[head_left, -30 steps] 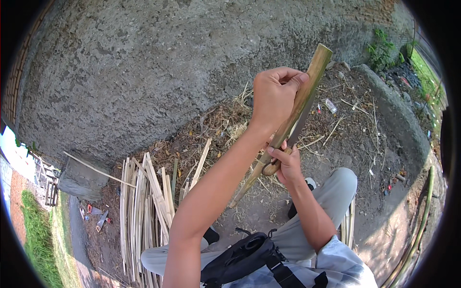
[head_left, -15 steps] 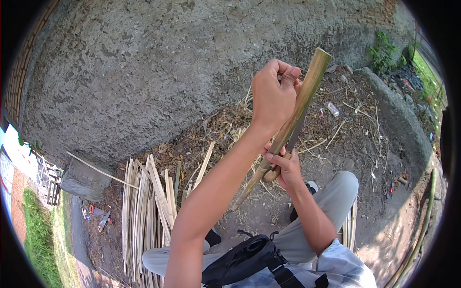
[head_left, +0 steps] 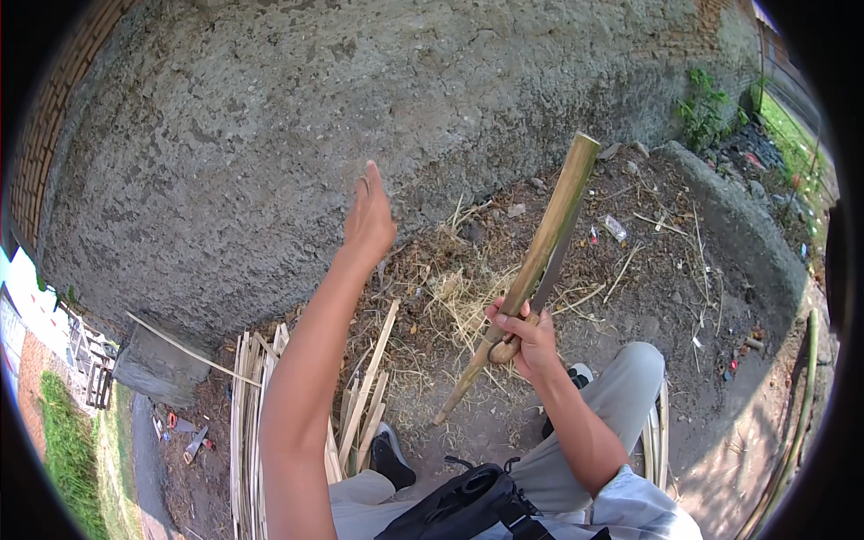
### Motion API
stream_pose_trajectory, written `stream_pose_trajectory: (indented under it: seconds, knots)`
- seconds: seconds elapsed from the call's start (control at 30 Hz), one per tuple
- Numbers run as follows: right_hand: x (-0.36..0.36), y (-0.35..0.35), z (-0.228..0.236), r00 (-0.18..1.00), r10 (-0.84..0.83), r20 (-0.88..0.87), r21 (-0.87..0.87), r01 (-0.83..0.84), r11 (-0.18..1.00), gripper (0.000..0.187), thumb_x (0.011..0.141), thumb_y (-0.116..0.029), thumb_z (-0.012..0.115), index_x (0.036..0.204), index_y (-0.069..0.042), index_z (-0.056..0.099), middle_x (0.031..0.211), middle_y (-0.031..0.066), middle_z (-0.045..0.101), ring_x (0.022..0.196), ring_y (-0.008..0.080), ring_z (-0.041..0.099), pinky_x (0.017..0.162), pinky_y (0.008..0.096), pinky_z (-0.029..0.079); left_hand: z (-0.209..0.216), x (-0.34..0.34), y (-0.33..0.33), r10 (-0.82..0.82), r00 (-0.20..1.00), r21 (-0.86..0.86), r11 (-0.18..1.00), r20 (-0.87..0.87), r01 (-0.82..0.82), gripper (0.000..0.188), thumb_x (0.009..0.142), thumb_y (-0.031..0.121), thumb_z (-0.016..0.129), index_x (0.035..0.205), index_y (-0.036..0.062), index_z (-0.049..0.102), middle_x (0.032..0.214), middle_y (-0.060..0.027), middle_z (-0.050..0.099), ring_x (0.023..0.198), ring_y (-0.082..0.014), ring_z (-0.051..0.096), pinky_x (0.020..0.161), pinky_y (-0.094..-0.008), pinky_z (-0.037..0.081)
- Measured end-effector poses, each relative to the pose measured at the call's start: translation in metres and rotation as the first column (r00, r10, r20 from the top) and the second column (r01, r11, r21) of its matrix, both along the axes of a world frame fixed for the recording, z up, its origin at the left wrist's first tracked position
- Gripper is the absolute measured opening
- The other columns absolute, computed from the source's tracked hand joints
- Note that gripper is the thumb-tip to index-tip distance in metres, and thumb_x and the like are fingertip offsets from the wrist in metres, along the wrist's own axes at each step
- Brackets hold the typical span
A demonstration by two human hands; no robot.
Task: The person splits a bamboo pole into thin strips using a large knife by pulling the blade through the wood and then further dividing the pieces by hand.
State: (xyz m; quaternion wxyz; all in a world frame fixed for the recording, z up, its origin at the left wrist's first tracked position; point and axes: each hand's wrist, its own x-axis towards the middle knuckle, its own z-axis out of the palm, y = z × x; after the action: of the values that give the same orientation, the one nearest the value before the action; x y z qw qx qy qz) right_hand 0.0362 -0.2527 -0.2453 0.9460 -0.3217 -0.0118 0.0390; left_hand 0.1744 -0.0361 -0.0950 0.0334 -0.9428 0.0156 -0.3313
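My right hand [head_left: 533,340] is closed around a split bamboo length [head_left: 546,238] and the wooden handle [head_left: 504,349] of a large knife. The knife's dark blade [head_left: 555,264] runs up alongside the bamboo, partly hidden behind it. Greenish brown and wide at its upper end, the bamboo tilts up to the right and narrows toward the ground at lower left. My left hand [head_left: 371,216] is raised in front of the wall, away from the bamboo, with its fingers stretched out and nothing visible in it.
A pile of pale split bamboo strips [head_left: 247,432] lies at left. Straw-like shavings [head_left: 454,292] cover the dirt by the rough wall [head_left: 270,135]. Handsaws [head_left: 194,445] lie at far left. A concrete kerb [head_left: 742,216] and long poles [head_left: 801,405] are at right.
My left hand has moved left, away from the bamboo, and its curled fingers have straightened. The bamboo and knife in my right hand have shifted slightly lower and left in the picture.
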Motion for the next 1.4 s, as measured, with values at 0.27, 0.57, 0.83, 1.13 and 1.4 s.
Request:
stream_pose_trajectory:
  seconds: [0.27,0.57,0.83,1.13,1.4]
  knots:
    - [0.003,0.003,-0.005,1.000,0.008,-0.005,0.012,-0.008,1.000,0.031,0.076,0.008,0.066,0.082,-0.012,0.042,0.104,0.0115,0.062,0.101,0.0254,0.063,0.088,0.0395,0.051,0.044,-0.029,-0.072,-0.757,0.632,-0.835,0.449,-0.167,0.318,0.060,0.085,0.037,0.070,0.127,-0.0023,0.053,0.116,-0.0170,0.063,0.104,-0.0215,0.062,0.083,-0.0334,0.052]
    - [0.009,0.015,-0.004,0.999,0.039,-0.011,0.012,-0.038,0.999,0.031,0.076,0.007,0.069,0.082,-0.011,0.044,0.103,0.0106,0.061,0.103,0.0270,0.063,0.092,0.0395,0.049,0.078,-0.059,-0.155,-0.842,0.521,-0.834,0.183,0.140,0.521,0.027,0.087,0.019,0.069,0.103,-0.0016,0.067,0.088,-0.0099,0.069,0.079,-0.0122,0.065,0.062,-0.0251,0.054]
    - [0.003,0.015,-0.001,0.999,0.045,0.021,-0.065,-0.044,0.997,0.029,0.075,0.001,0.068,0.101,0.001,0.056,0.094,0.0091,0.062,0.096,0.0203,0.062,0.083,0.0343,0.049,0.088,-0.049,-0.143,-0.741,0.650,-0.902,0.152,0.166,0.404,0.018,0.089,0.017,0.064,0.089,-0.0006,0.067,0.079,-0.0059,0.068,0.066,-0.0120,0.066,0.056,-0.0253,0.051]
    - [0.010,0.014,-0.005,1.000,0.030,0.006,0.006,-0.030,1.000,0.029,0.075,0.001,0.069,0.101,0.001,0.056,0.093,0.0093,0.062,0.095,0.0205,0.063,0.083,0.0323,0.049,0.073,-0.051,-0.139,-0.823,0.569,-0.929,0.205,0.007,0.307,0.030,0.092,0.030,0.062,0.094,0.0011,0.068,0.083,-0.0061,0.068,0.069,-0.0126,0.066,0.058,-0.0258,0.052]
    - [0.009,0.017,-0.005,1.000,0.013,-0.006,0.032,-0.013,0.999,0.027,0.077,0.005,0.070,0.098,-0.002,0.054,0.101,0.0100,0.061,0.099,0.0237,0.062,0.089,0.0373,0.049,0.066,-0.047,-0.147,-0.846,0.532,-0.903,0.197,0.040,0.381,0.026,0.086,0.026,0.070,0.094,0.0012,0.070,0.083,-0.0059,0.070,0.070,-0.0114,0.064,0.061,-0.0257,0.052]
